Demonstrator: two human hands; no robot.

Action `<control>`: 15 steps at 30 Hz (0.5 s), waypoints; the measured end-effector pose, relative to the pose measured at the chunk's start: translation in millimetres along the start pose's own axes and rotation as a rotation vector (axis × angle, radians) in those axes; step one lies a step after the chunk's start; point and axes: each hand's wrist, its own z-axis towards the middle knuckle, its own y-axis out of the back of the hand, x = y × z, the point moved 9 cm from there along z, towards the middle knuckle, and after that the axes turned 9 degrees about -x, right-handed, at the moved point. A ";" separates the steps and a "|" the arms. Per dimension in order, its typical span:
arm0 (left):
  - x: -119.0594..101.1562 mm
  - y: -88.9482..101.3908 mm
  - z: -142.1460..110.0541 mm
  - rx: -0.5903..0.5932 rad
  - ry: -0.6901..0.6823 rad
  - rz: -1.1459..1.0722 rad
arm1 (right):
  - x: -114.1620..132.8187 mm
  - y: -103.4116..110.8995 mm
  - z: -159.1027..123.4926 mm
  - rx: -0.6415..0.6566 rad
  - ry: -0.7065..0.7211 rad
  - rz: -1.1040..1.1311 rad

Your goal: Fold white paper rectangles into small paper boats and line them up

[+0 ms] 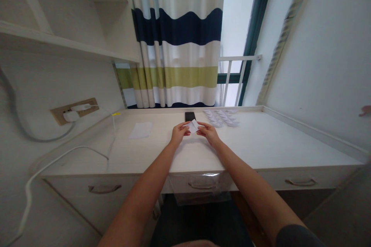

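Both my hands meet over the middle of the white desk and pinch a small folded piece of white paper between them. My left hand grips its left side with thumb and fingers closed. My right hand grips its right side the same way. Just beyond the paper lies a black phone. A group of several small folded white paper pieces lies to the right of the phone. A flat white sheet rests to the left of my hands.
A striped curtain hangs behind the desk beside a window with a white rail. A wall socket with a plugged charger and a white cable sit at left. Shelves hang above. Drawers with handles run under the desk.
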 end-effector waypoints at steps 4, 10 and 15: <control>-1.3 1.4 -0.6 -0.015 0.001 -0.002 | -0.3 -1.9 -1.5 0.012 -0.015 0.000; 1.4 3.2 -0.4 -0.034 0.021 -0.007 | 7.9 -3.4 -5.4 0.003 0.026 -0.025; 2.9 0.6 -2.2 -0.008 0.030 0.006 | 10.7 -7.5 -7.6 0.041 0.065 -0.082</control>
